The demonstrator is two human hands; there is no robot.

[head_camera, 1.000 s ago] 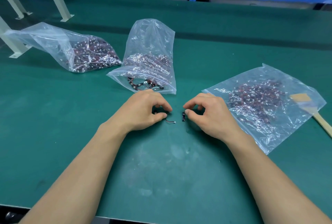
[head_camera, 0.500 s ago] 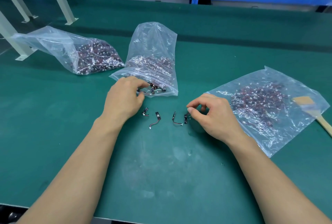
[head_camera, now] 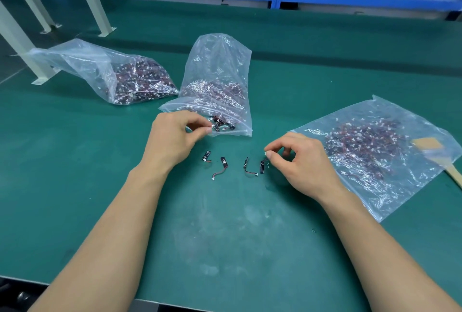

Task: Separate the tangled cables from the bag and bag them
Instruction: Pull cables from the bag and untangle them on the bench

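Green matting covered the bench, a plain ground on which small dark parts showed well. At the mouth of the middle bag the left hand pinched a tangled cable between thumb and forefinger, apparently to draw it from the clump. The right hand, fingers curled, pinched the plug end of a loose cable lying on the mat, likely to steady it. Three freed cables lay apart between the hands, probably so they would not snag again. The flat bag beside the right wrist looked like their destination.
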